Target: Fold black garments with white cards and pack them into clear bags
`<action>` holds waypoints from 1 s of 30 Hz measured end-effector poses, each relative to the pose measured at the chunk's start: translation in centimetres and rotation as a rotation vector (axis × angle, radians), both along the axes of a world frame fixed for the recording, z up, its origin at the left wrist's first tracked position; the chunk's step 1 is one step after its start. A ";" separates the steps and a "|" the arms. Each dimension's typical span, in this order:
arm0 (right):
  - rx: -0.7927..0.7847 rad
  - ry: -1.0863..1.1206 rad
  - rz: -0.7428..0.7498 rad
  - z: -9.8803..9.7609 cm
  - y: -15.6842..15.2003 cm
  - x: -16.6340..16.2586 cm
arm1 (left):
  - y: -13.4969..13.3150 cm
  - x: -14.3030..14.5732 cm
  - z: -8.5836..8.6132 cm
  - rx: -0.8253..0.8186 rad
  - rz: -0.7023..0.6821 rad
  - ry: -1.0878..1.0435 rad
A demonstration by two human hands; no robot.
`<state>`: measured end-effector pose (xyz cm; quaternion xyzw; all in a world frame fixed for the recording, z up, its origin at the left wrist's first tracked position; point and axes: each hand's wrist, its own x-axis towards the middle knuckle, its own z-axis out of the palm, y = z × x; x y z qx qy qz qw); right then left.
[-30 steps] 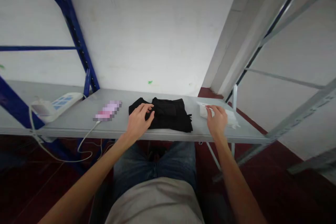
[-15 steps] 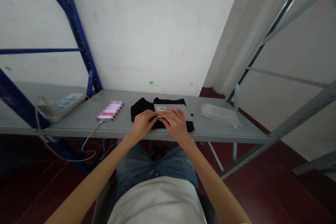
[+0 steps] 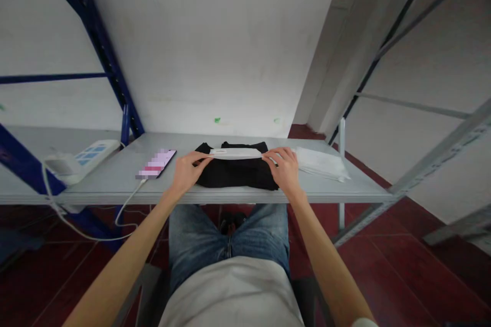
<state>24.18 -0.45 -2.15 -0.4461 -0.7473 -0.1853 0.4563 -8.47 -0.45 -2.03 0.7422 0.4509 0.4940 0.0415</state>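
Hands [image 3: 186, 169] now apart, bag [image 3: 237, 154] between

Room opens above the held white packet [image 3: 237, 154]; the wall [image 3: 218, 61] blocks behind.

White wall [image 3: 210, 61] backs grey shelf [image 3: 115, 179] above red floor [image 3: 406, 265].

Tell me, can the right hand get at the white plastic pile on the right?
Probably yes: the right hand is close to the white plastic pile, nothing visibly between, though it pinches the pale bag.
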 end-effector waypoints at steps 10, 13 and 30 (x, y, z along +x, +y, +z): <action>-0.140 0.109 0.067 0.0 -0.3 0.0 | -1.2 2.3 -0.7 -0.078 -0.077 0.284; -0.168 0.119 0.080 0.1 -0.3 0.1 | -1.0 3.0 -1.3 -0.131 -0.098 0.260; -0.081 0.074 0.006 -0.2 -0.9 -2.3 | -0.8 3.8 -1.4 -0.152 0.118 0.074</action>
